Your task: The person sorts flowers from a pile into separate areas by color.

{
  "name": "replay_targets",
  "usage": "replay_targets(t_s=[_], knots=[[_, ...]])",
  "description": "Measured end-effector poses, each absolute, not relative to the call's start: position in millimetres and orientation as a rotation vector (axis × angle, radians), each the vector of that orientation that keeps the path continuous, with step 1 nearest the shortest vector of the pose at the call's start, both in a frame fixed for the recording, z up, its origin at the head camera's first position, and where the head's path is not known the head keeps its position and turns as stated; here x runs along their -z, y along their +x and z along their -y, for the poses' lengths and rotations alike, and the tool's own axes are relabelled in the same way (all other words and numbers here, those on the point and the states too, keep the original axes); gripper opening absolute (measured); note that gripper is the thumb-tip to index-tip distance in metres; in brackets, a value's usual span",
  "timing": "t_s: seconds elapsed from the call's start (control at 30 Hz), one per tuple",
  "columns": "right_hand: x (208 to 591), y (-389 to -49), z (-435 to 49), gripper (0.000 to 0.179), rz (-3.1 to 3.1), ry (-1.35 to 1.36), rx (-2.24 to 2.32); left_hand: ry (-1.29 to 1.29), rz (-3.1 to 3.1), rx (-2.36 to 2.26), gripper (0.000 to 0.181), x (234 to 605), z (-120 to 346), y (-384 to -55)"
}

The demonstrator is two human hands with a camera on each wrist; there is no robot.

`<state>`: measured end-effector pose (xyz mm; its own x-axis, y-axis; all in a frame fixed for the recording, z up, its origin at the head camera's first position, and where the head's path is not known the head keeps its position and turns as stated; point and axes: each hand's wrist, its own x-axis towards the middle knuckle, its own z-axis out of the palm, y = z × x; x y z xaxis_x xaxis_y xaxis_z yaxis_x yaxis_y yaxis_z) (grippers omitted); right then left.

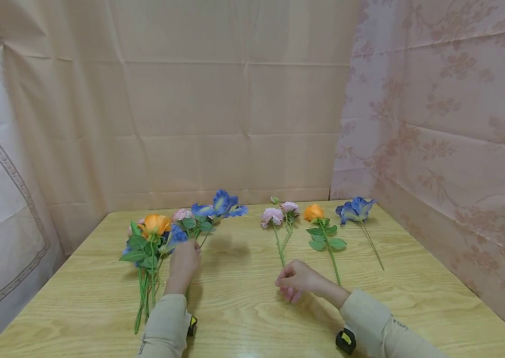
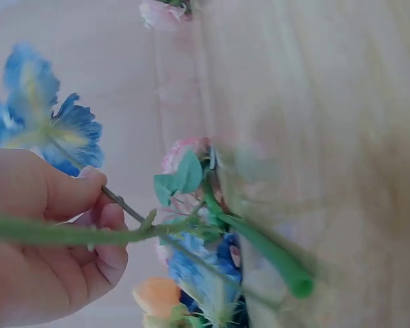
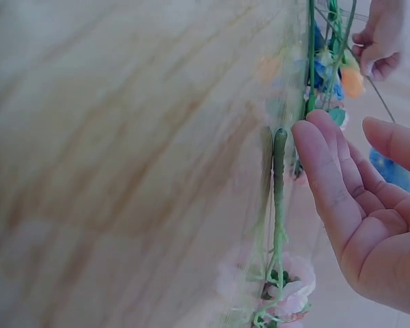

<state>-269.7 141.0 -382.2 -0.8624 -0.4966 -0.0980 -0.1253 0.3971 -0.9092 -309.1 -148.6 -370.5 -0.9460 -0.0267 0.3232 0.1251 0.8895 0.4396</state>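
Note:
My left hand [image 1: 184,266] pinches the thin stem of a blue iris [image 1: 222,204] between thumb and fingers; in the left wrist view its bloom [image 2: 75,140] shows above the thumb. A thicker green stem [image 2: 61,234] crosses in front of that palm. Just left of this hand lies a bunch with an orange rose [image 1: 155,224], blue blooms, leaves and several green stems. My right hand [image 1: 301,279] holds nothing, its fingers loosely extended in the right wrist view. It is at the lower end of a pink flower's stem [image 3: 279,171], whose blooms [image 1: 272,217] lie farther back.
Right of the pink flower lie another orange rose [image 1: 314,212] with a leafy stem and a second blue iris [image 1: 356,210]. Behind the wooden table [image 1: 243,318] hangs a beige curtain [image 1: 234,99]; a patterned cloth [image 1: 458,124] hangs at the right.

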Motion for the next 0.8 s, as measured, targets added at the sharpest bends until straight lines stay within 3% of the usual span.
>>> replay_targets(t_s=[0.6, 0.8], knots=[[383.3, -270.7, -139.1, 0.021, -2.263, -0.596, 1.489, -0.174, 2.455, 0.792, 0.004, 348.8, 121.6, -296.0], [384.0, -271.0, -138.3, 0.021, -2.257, -0.604, 1.484, -0.179, 2.496, 0.937, 0.011, 354.2, 120.1, -296.3]])
